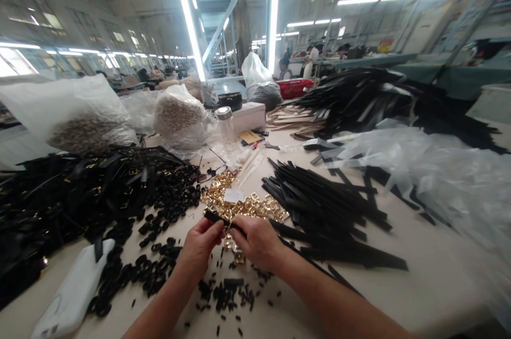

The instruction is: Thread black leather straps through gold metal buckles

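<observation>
A black strap (215,217) is held between both hands above the table. My left hand (203,240) is closed, pinching the strap near its left end. Close beside it, my right hand (257,240) is also closed on the strap; a small gold glint shows at its fingertips, but I cannot make out the piece. Just beyond the hands lies a pile of gold buckles (259,206), with a small white tag (233,195) on it. Small black bits (227,294) are scattered below the hands. Black strips (315,195) lie heaped to the right.
Small black loops (171,190) and a heap of buckled straps (91,184) cover the left side, near a white device (74,291). A glass bottle (226,125) stands behind. Filled plastic bags (179,115) line the back; clear plastic sheeting (431,163) lies right.
</observation>
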A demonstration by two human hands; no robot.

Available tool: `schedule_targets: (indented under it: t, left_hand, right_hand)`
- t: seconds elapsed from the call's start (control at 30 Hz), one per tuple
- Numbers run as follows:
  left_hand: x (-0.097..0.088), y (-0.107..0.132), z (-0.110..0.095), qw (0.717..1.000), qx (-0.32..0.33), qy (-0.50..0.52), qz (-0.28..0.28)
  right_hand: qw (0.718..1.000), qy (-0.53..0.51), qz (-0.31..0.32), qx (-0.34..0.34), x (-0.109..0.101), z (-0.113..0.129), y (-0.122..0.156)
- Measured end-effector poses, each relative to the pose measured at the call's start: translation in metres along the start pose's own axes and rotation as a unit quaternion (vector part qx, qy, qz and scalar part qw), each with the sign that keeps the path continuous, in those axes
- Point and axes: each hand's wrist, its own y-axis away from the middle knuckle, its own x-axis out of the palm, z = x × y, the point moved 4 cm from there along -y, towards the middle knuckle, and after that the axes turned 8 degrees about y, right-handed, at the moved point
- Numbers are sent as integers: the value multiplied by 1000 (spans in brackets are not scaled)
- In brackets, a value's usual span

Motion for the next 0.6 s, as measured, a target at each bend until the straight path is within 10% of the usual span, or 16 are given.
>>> schedule_targets:
  t: [0.3, 0.6]
  left_hand:
    - [1, -17, 19, 998, 31, -9, 57]
    - [9, 1, -6, 993, 84, -61, 52]
  right_hand:
    - [987, -159, 8, -25, 9, -11, -4]
    - [992, -118, -7, 46, 8, -12, -3]
